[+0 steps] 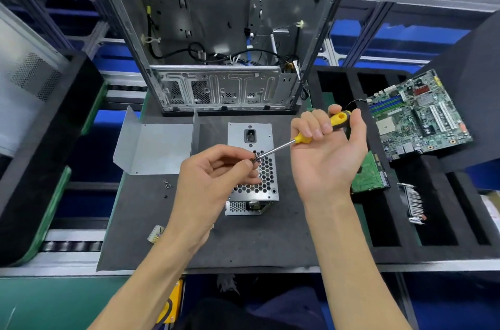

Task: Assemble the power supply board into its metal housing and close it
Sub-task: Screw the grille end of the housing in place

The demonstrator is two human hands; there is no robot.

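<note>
The power supply's metal housing (250, 129) stands on the grey mat, its socket face and honeycomb grille turned up. Its folded sheet-metal cover (159, 148) lies open to the left. My right hand (330, 151) grips a yellow-and-black screwdriver (319, 129) above the housing, shaft slanting down to the left. My left hand (216, 170) pinches a small screw (254, 160) at the screwdriver's tip, over the grille. The board inside the housing is hidden.
Loose screws (166, 184) lie on the mat (243, 243) left of the housing, a white connector (155, 233) nearer me. An open PC case (221, 32) stands behind. A black foam tray (405, 221) on the right holds a motherboard (419, 116), a green board (369, 175) and a heatsink (414, 202).
</note>
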